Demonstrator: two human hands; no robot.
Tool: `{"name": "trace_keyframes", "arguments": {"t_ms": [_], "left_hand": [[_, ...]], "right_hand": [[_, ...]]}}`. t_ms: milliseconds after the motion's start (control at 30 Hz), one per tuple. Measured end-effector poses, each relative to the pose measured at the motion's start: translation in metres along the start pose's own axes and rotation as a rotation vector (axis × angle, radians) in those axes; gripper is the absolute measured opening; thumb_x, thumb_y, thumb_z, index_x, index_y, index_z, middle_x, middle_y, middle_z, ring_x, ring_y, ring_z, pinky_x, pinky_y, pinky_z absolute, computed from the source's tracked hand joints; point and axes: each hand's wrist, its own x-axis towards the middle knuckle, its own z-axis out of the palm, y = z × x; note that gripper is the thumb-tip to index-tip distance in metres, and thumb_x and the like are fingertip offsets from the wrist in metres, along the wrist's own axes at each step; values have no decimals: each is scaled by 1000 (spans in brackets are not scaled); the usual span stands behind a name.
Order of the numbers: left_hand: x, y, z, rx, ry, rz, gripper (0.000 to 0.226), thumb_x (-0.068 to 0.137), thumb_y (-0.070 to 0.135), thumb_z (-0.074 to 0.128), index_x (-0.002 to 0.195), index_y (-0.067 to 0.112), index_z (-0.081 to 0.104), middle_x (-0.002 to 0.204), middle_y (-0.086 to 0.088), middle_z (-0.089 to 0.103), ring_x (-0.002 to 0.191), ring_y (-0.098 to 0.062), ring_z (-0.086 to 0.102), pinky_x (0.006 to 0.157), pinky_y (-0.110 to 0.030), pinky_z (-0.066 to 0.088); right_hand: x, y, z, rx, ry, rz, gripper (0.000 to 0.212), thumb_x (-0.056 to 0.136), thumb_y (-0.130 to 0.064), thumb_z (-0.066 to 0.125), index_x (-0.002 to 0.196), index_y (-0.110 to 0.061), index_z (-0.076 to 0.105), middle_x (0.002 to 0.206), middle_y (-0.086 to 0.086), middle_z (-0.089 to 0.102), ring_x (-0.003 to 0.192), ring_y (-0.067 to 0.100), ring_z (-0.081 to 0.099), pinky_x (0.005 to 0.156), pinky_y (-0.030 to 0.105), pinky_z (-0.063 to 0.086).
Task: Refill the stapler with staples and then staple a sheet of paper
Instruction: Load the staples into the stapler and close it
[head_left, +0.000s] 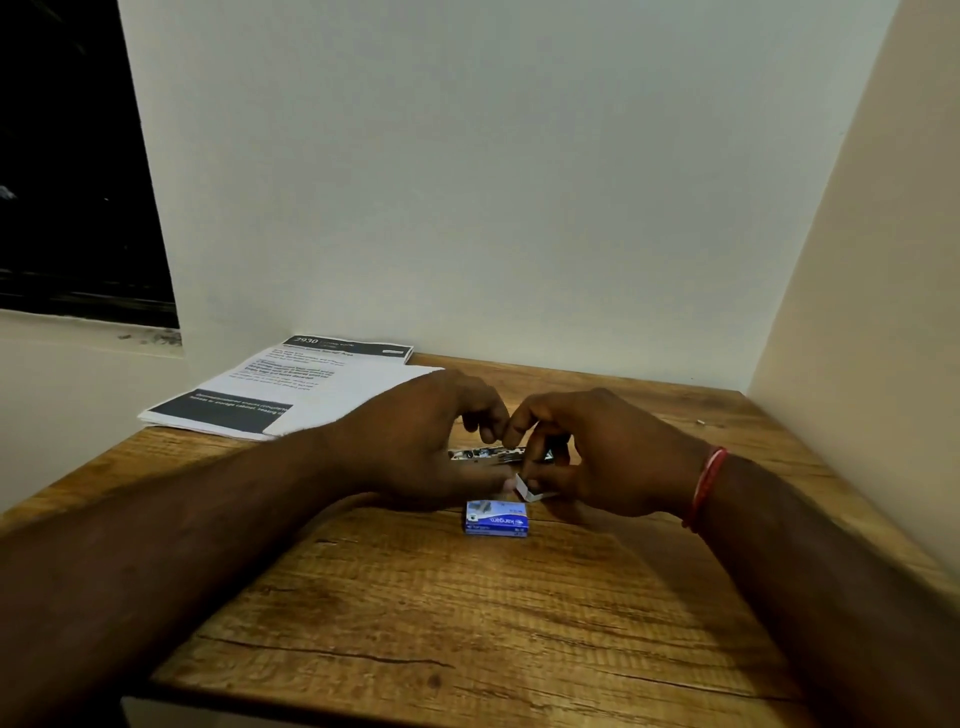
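Observation:
A metal stapler (488, 455) lies on the wooden table (467, 613), mostly hidden behind both hands. My left hand (415, 441) rests beside and over its left end, fingertips pinched together above it. My right hand (597, 457) pinches fingertips against the left ones over the stapler; what they pinch is too small to tell. The lower fingers of my right hand hold a small white inner tray (527, 489) of the staple box. The blue staple box (497, 517) lies just in front of the hands. Printed sheets of paper (291, 389) lie stacked at the back left.
A white wall runs behind the table and another closes it on the right. A dark window is at the upper left above a ledge. A tiny light scrap (701, 423) lies at the back right. A red thread band circles my right wrist.

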Motion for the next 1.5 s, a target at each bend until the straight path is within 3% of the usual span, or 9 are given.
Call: {"name": "trace_keyframes", "arguments": {"t_ms": [100,267,433,733,933,1067,1233,1400,1500], "left_hand": [[-1,10,7,47,25,-33,55,71,82,88,101,40,71,99,19,70,99,-3,63,82,-35,57],[-1,8,7,37,38,-25,48,73,79,89,98,42,70,96,22,71,99,-4,64,83,-39,59],[-1,7,8,28,36,-12,50,73,82,84,98,40,71,94,24,72,97,-3,65,84,-43,60],[-2,8,7,16,-17,-22,41,79,71,92,101,40,76,96,25,75,99,2,65,86,-38,60],[1,2,11,-106,-87,41,23,88,46,96,103,37,82,95,23,77,93,-4,72,79,-34,62],[2,-3,15,-112,-91,109,13,94,39,92,105,35,86,99,20,81,95,-8,77,80,-43,65],[3,-7,20,-111,-89,151,13,96,34,91,109,35,89,104,19,83,95,-9,78,80,-42,66],[4,-7,20,-102,-101,168,13,98,33,89,111,34,90,103,18,83,92,-8,77,77,-40,64],[4,-8,20,-96,-114,163,12,99,36,88,111,35,89,103,18,82,93,-9,76,78,-41,63]], "right_hand": [[0,1,-2,6,12,-30,24,94,-26,85,111,-36,71,93,-15,80,86,3,71,70,17,51],[-1,4,-6,-15,-34,-24,31,94,-20,84,115,-37,69,95,-22,82,86,6,70,77,28,57],[0,5,-4,-7,-45,-43,32,95,-16,82,115,-37,70,97,-23,82,87,1,69,72,20,47],[-5,23,-21,8,59,43,39,92,-10,83,115,-39,73,104,-20,78,91,1,70,75,18,52],[-9,41,-31,59,-128,219,28,93,-16,85,115,-31,80,102,-11,82,95,7,78,90,30,64],[-5,40,-26,205,-122,274,13,98,-13,80,108,-20,85,93,0,86,89,17,83,89,35,68],[-2,34,-15,344,-75,283,9,93,-10,85,102,-12,86,90,9,86,88,28,84,83,35,70],[3,29,-7,329,-45,280,13,89,-13,89,101,-17,86,90,4,86,86,22,84,87,39,70],[3,28,-6,310,-38,277,15,92,-14,87,106,-19,86,90,4,86,82,18,83,81,31,69]]}}
